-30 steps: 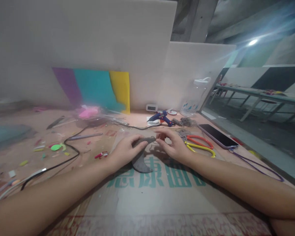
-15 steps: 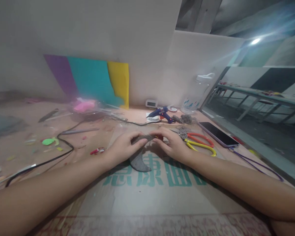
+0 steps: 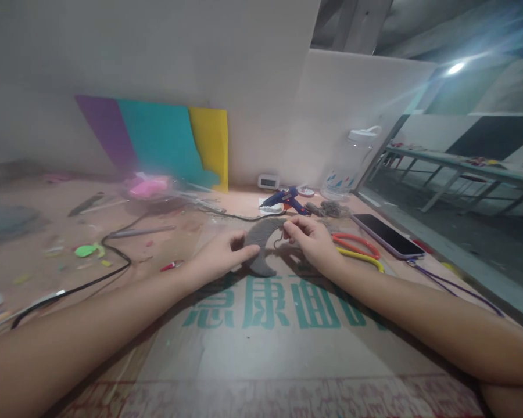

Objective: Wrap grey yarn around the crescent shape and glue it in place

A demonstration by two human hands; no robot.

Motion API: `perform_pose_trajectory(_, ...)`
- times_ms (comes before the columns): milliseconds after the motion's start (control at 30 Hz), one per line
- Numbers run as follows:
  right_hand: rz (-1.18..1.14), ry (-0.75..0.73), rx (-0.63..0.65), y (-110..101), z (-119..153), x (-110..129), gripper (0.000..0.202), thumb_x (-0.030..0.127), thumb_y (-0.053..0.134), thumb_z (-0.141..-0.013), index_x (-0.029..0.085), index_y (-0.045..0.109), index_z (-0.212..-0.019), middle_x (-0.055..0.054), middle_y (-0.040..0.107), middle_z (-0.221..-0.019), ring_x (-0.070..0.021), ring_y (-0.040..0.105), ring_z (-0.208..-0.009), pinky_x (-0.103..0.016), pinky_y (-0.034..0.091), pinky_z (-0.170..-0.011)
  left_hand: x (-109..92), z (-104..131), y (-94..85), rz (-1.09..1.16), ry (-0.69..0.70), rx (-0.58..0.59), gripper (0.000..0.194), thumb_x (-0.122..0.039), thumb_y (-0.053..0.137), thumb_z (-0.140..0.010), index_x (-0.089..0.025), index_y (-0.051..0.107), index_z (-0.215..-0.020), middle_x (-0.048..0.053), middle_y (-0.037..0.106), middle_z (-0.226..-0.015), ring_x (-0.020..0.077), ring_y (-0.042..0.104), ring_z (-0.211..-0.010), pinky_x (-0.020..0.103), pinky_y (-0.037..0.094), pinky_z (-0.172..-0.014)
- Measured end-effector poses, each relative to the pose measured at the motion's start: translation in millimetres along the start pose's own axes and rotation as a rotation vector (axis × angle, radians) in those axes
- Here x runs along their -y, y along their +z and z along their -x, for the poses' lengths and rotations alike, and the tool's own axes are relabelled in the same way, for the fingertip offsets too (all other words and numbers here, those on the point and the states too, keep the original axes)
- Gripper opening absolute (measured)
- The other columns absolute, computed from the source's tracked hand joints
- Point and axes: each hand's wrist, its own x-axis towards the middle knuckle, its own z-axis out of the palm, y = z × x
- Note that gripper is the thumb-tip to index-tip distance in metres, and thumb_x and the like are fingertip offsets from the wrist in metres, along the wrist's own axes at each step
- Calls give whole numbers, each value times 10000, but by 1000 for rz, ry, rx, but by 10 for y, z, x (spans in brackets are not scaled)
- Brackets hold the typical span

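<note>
A grey crescent-shaped piece (image 3: 261, 239) is held up over the printed sheet on the table, its curve toward the left. My left hand (image 3: 226, 252) grips its left side between thumb and fingers. At the upper right tip, my right hand (image 3: 309, 239) pinches the crescent with thumb and forefinger. A short loose strand of grey yarn (image 3: 278, 241) hangs by the right fingertips. Just behind the hands lies a blue glue gun (image 3: 287, 200), with a tangle of grey yarn (image 3: 331, 209) to its right.
Scissors with red and yellow handles (image 3: 359, 252) lie right of my right hand, beside a phone (image 3: 387, 235) with a purple strap. A clear bottle (image 3: 342, 174) and a small white clock (image 3: 268, 182) stand at the back. A black cord (image 3: 122, 261) and scraps lie left.
The crescent has turned and risen, showing more of its upper arc. My right hand has moved slightly right and up to its tip; the left hand stays on its left side.
</note>
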Motion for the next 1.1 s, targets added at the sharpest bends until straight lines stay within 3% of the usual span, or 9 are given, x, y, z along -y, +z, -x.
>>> perform_pose_trajectory(133, -167, -9, -1, -9, -31, -50, 319, 474, 519, -918, 173, 623, -916, -11, 598, -773, -127, 527, -654, -265, 442, -637, -11, -9, -18, 175, 46, -237, 301, -465, 591, -860, -164, 591, -876, -9, 610, -717, 132, 596, -610, 212, 471, -506)
perform_pose_trajectory(200, -224, -33, -35, -12, -34, -54, 372, 500, 484, -931, 179, 621, -1059, -17, 595, -834, -128, 527, -676, -277, 454, -665, -22, -4, -23, 227, 24, -283, 310, -474, 566, -880, -179, 585, -975, -15, 614, -741, 123, 591, -564, 215, 480, -477)
perform_pose_trajectory(267, -194, -47, -53, -20, -27, -37, 390, 494, 473, -937, 186, 631, -1115, -20, 591, -847, -133, 532, -696, -285, 457, -682, -27, 9, -21, 177, 23, -235, 340, -489, 534, -901, -187, 595, -1047, -10, 632, -765, 115, 564, -514, 216, 461, -440)
perform_pose_trajectory(333, -88, -50, -15, -25, -9, 3, 339, 456, 506, -924, 184, 676, -1036, -23, 611, -830, -144, 550, -726, -290, 454, -701, -27, 27, -12, 52, 88, -164, 345, -483, 509, -919, -179, 626, -1033, 4, 658, -797, 121, 571, -549, 224, 466, -482)
perform_pose_trajectory(500, 51, -4, 232, 6, 61, 122, 219, 367, 614, -848, 168, 676, -779, -4, 638, -725, -140, 574, -693, -261, 442, -659, -32, 65, -4, -201, 240, -106, 348, -460, 496, -936, -166, 622, -799, -10, 610, -724, 136, 556, -680, 228, 419, -598)
perform_pose_trajectory(567, -29, 67, 268, 26, 69, 127, 239, 395, 614, -846, 169, 649, -776, 20, 596, -655, -112, 527, -588, -234, 412, -560, -32, 62, -15, -168, 227, -118, 343, -474, 514, -926, -165, 607, -808, -18, 588, -717, 127, 532, -662, 224, 391, -574)
perform_pose_trajectory(700, -281, 230, 202, 42, 37, 62, 314, 489, 650, -810, 181, 590, -831, 68, 525, -578, -66, 406, -436, -195, 311, -411, -24, 30, -41, 18, 121, -128, 352, -495, 541, -907, -159, 601, -826, -21, 568, -684, 110, 516, -600, 216, 392, -542)
perform_pose_trajectory(933, -370, 271, 296, 17, 38, 48, 382, 542, 686, -782, 181, 562, -775, 81, 490, -487, -56, 378, -368, -177, 271, -346, -41, 8, -38, 469, -83, -119, 354, -508, 603, -854, -156, 614, -826, 12, 596, -711, 100, 530, -565, 194, 407, -471)
perform_pose_trajectory(1100, -342, 282, 306, 22, 47, 56, 390, 545, 682, -785, 181, 545, -757, 82, 494, -479, -59, 402, -365, -173, 302, -349, -40, 15, -43, 282, -58, -192, 383, -527, 579, -852, -155, 614, -769, -2, 553, -638, 96, 489, -512, 187, 354, -423)
